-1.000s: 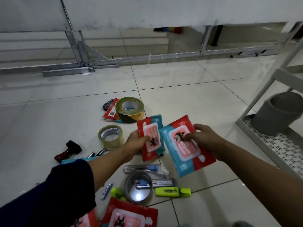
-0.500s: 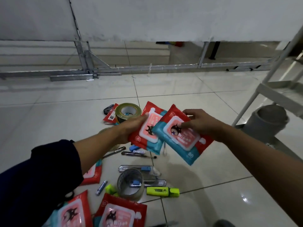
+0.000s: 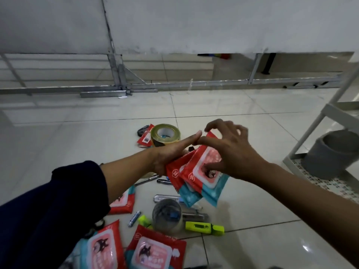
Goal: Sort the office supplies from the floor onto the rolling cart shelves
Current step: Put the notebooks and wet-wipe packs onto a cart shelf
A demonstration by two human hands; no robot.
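Two red-and-teal wipes packs (image 3: pixel 210 184) lie stacked above the floor. My left hand (image 3: pixel 169 154) holds them from beneath, its thumb stretched straight out and its fingers hidden under the packs. My right hand (image 3: pixel 233 152) hovers over the top pack with fingers arched and spread, and only its thumb touches the pack. The white rolling cart (image 3: pixel 340 113) stands at the right edge, its perforated bottom shelf (image 3: pixel 330 184) low beside my right arm.
A grey bucket (image 3: pixel 334 154) sits on the cart's bottom shelf. On the tiles below lie a yellow-black tape roll (image 3: pixel 165 134), a clear tape roll (image 3: pixel 168 214), a yellow highlighter (image 3: pixel 204 228), pens (image 3: pixel 147 180) and more wipes packs (image 3: pixel 155 253). A metal frame (image 3: pixel 136 88) runs along the wall.
My hands came together and rose. The right-hand pack now lies on top of the left-hand pack, and my right fingers have lifted off it.
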